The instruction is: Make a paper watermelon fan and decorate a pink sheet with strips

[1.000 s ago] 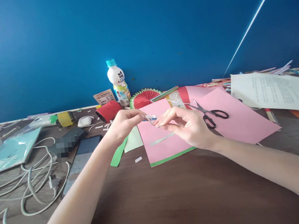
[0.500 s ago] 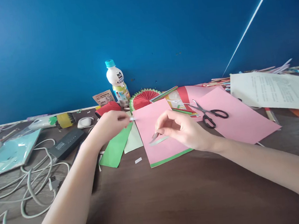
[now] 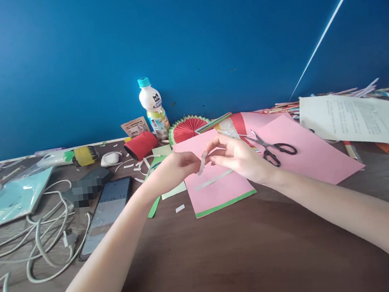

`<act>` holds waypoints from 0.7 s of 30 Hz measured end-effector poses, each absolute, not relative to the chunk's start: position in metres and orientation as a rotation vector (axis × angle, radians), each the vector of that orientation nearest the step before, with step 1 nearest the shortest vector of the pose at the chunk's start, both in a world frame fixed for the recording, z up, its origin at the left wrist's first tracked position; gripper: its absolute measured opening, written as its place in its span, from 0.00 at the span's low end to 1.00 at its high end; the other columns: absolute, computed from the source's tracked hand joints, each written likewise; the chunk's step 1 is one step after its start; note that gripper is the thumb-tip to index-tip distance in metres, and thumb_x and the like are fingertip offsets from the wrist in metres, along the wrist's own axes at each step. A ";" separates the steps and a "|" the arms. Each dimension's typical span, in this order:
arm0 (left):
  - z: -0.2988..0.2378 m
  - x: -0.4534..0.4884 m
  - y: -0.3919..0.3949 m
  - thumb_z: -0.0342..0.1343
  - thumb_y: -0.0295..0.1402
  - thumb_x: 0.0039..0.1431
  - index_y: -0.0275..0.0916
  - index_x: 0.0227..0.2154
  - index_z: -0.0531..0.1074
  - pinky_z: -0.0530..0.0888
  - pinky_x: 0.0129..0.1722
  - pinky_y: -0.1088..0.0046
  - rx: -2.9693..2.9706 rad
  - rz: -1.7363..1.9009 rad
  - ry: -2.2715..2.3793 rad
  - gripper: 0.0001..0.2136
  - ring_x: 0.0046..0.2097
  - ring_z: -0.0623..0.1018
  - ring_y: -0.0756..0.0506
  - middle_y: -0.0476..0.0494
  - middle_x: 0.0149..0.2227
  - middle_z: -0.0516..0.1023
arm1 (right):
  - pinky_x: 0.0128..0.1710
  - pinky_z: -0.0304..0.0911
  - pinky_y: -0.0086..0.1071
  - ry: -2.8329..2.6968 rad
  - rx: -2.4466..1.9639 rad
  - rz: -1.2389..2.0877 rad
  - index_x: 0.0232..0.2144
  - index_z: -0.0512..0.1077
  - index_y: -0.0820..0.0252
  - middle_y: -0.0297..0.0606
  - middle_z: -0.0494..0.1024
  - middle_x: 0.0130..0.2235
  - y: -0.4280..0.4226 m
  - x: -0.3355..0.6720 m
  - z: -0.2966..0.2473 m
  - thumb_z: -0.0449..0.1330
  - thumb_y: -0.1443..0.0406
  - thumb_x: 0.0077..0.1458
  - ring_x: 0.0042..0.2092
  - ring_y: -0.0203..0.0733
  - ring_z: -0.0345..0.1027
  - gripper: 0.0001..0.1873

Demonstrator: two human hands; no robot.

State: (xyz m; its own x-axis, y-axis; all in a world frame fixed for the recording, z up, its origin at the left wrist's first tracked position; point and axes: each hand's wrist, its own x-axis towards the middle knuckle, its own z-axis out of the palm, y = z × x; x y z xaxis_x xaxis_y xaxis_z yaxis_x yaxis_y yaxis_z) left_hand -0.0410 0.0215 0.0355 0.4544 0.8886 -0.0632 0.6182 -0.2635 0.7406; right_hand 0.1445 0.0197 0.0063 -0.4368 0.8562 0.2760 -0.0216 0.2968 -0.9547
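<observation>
My left hand [image 3: 179,169] is closed in a pinch over the pink paper [image 3: 225,197], its fingertips at a small whitish strip [image 3: 202,164]. Coming from the other side, my right hand [image 3: 239,158] also pinches, with thumb and forefinger at the strip's upper end. The fingertips of both hands nearly meet. Below them a long pale strip [image 3: 214,180] lies across the pink paper, which has a green edge showing along its front. A small white scrap [image 3: 180,208] rests on the table left of the paper.
Black-handled scissors [image 3: 274,150] lie partly on another pink sheet [image 3: 314,157] at right. A bottle [image 3: 153,106], red-and-green paper fan [image 3: 189,127] and red cup-like piece [image 3: 141,145] stand behind. At left are a phone [image 3: 108,214], white cables [image 3: 41,245] and a white case [image 3: 111,159].
My left hand has moved right and slightly down, bringing a small white piece to my right hand. My right hand has risen a little. The phone and red piece have come into view.
</observation>
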 end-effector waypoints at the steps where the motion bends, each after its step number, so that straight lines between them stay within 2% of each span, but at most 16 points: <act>1: 0.035 -0.039 0.021 0.48 0.33 0.50 0.40 0.24 0.74 0.66 0.31 0.74 1.955 0.496 1.233 0.09 0.31 0.73 0.48 0.49 0.29 0.76 | 0.42 0.66 0.36 -1.687 -0.758 1.263 0.34 0.65 0.60 0.38 0.72 0.42 0.020 0.145 0.006 0.54 0.73 0.50 0.40 0.36 0.71 0.08; 5: 0.032 -0.039 0.021 0.48 0.33 0.50 0.38 0.26 0.72 0.69 0.37 0.70 1.808 0.580 1.219 0.09 0.35 0.75 0.46 0.46 0.30 0.77 | 0.43 0.66 0.36 -1.688 -0.749 1.246 0.35 0.66 0.60 0.38 0.73 0.43 0.022 0.147 0.008 0.53 0.75 0.50 0.41 0.37 0.72 0.10; 9: 0.030 -0.038 0.021 0.51 0.36 0.50 0.38 0.30 0.70 0.69 0.36 0.68 1.778 0.602 1.257 0.08 0.34 0.76 0.45 0.45 0.29 0.79 | 0.43 0.67 0.37 -1.708 -0.777 1.236 0.36 0.67 0.60 0.38 0.74 0.43 0.023 0.148 0.008 0.53 0.75 0.50 0.41 0.38 0.72 0.10; 15: 0.030 -0.037 0.020 0.53 0.32 0.48 0.39 0.25 0.69 0.69 0.34 0.69 1.751 0.586 1.287 0.03 0.31 0.76 0.46 0.47 0.25 0.79 | 0.44 0.66 0.38 -1.782 -0.788 1.210 0.38 0.69 0.60 0.38 0.76 0.41 0.023 0.148 0.006 0.52 0.74 0.51 0.40 0.37 0.72 0.13; 21: 0.030 -0.037 0.020 0.54 0.31 0.46 0.39 0.25 0.69 0.71 0.33 0.69 1.668 0.558 1.240 0.03 0.31 0.77 0.45 0.45 0.25 0.79 | 0.43 0.66 0.38 -1.955 -0.932 0.812 0.37 0.72 0.57 0.38 0.76 0.40 0.025 0.150 0.006 0.50 0.74 0.51 0.42 0.39 0.70 0.15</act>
State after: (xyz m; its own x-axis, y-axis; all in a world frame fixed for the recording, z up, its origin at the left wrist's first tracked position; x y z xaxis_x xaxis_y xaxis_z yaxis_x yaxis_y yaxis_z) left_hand -0.0374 0.0201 0.0298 0.3817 0.9084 -0.1705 0.4754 -0.0348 0.8791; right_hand 0.1501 0.0246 0.0062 -0.4036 0.8297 0.3857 0.3119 0.5211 -0.7944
